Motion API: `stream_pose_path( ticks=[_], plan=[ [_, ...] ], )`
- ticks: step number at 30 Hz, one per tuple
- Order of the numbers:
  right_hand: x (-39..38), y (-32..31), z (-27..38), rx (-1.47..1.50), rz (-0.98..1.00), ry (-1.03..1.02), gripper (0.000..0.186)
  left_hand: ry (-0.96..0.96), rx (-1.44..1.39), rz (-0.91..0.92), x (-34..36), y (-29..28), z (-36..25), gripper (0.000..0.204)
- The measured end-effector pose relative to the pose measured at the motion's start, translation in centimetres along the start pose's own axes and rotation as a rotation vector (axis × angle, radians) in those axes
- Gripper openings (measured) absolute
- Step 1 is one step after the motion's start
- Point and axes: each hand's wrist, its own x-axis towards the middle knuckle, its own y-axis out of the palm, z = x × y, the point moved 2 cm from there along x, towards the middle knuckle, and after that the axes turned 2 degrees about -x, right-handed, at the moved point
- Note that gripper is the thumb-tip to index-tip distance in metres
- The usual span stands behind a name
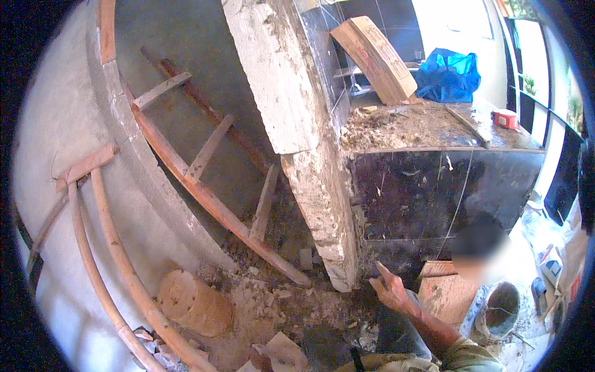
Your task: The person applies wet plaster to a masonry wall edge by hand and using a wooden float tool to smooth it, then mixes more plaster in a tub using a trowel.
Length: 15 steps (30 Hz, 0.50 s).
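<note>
Hazards, largest item first:

- Tiled counter (409,198): loose rubble (396,127) lies along its top up to the front edge and could spill if the counter is jarred.
- Wall end (279,87): the face is ragged, so flakes could break off. Its foot stands at the counter's left corner, just beyond the right hand (396,292), and a flake could strike the fingers.
- Wooden ladder (211,147): it leans in the recess, its foot on debris; loose footing could let it slide.
- Cardboard carton (375,62): it is tilted and could topple if bumped.
- Wooden stick (468,126): one end reaches the counter edge; a knock could drop it.

Hand state: the right hand is free of any visible load, index finger extended, other fingers partly bent. The left hand is out of frame; its state cannot be told.

Visible count:

- Tiled counter: 1
- Wall end: 1
- Wooden ladder: 1, three rungs showing
- Pale poles (116,248) against the left wall: 2
- Cardboard carton: 1
- Overturned drum-shaped container (195,304): 1
- Blue plastic bag (447,75): 1
- Open bucket (502,307): 1
- Wooden stick: 1
- Red tape measure, or similar (505,118): 1
</note>
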Motion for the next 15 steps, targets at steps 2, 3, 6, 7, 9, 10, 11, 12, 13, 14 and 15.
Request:
stream_pose_path(
  ticks=[2,3,6,7,9,10,11,12,13,14,15],
  plan=[
    [-1.3,-0.5,-1.7,-0.119,0.172,0.229,0.065,-0.01,-0.038,-0.007,0.7,-0.5,-0.5,0.038],
    [-1.9,-0.6,-2.6,-0.117,0.169,0.22,0.065,-0.011,-0.054,-0.015,1.3,-0.7,-0.8,0.037],
    [-3.6,-1.8,-4.2,-0.207,0.087,0.247,0.066,0.004,-0.115,-0.017,2.3,-1.5,-2.5,0.035],
    [-4.3,-2.5,-3.8,-0.217,0.07,0.271,0.063,0.009,-0.14,-0.014,2.5,-1.8,-3.0,0.035],
    [-5.6,-3.0,-4.4,-0.246,0.034,0.226,0.06,0.01,-0.185,-0.018,2.7,-2.8,-3.3,0.034],
    [-6.3,-3.0,-5.4,-0.239,0.032,0.224,0.06,0.016,-0.205,-0.018,2.8,-3.3,-3.7,0.034],
    [-7.2,-2.9,-6.4,-0.174,0.001,0.227,0.061,0.025,-0.231,-0.018,2.9,-3.9,-4.1,0.034],
    [-7.3,-2.8,-6.7,-0.109,-0.03,0.228,0.061,0.024,-0.256,-0.023,3.0,-4.5,-4.6,0.034],
    [-7.4,-2.7,-6.7,-0.102,-0.036,0.236,0.061,0.029,-0.281,-0.028,3.0,-5.1,-5.1,0.034],
    [-7.6,-3.2,-6.3,-0.137,-0.012,0.294,0.061,0.04,-0.304,-0.032,2.8,-5.8,-5.7,0.034],
    [-7.7,-3.6,-6.0,-0.171,0.01,0.359,0.061,0.057,-0.34,-0.055,3.3,-6.4,-6.8,0.035]
  ],
)
